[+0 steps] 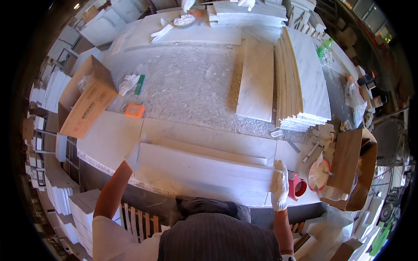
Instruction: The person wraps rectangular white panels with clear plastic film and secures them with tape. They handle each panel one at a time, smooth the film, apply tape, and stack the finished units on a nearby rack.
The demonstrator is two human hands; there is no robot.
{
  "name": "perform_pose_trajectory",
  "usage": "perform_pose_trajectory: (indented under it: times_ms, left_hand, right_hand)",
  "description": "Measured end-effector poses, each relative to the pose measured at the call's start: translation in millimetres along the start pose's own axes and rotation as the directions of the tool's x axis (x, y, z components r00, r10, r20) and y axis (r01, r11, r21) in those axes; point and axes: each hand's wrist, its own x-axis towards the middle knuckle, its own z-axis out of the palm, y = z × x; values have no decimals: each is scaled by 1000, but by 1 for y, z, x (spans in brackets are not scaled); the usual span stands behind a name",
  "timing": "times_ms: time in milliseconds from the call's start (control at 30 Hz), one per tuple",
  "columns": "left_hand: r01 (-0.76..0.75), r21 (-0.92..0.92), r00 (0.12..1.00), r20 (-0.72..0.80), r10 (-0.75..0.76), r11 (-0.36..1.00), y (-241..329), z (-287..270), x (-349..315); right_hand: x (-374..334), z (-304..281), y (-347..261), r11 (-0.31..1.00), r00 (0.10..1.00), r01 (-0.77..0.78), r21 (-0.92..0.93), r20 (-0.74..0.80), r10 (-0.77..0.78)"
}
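On the near side of a worktable [174, 78], long white slabs [204, 169] are grasped at their right end by the gloved right hand [280, 185]; the blurred left hand's [132, 155] grip cannot be told.

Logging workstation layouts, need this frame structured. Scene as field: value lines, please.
left hand: left hand, blurred, at left end of long white marble slabs
right hand: right hand, white-gloved, at their right end
beside right hand: red tape dispenser
farther right: red-rimmed bowl holding white material, clear plastic bottle, open cardboard box
beyond slabs: orange tape measure, upright marble slab stack
grip detail: left unclear
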Motion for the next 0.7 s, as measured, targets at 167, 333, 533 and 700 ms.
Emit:
perform_pose_trajectory:
  times_ms: [167,333,533,700]
  left_hand:
    - [333,-117,923,243,-299,935,15,4,2]
    - [602,-34,768,296,-567,798,30,14,-3]
    - [739,199,619,177,-765,644,34,6,38]
    - [781,264,554,125,-823,566,23,1,64]
  right_hand:
    - [-2,3,-11,995,995,-97,15,-27,97]
    - [-3,-18,-12,960,959,-280,-27,33,281]
    - [31,-27,-12,826,831,-556,97,61,553]
    - [56,-20,-15,697,700,-714,62,107,707]
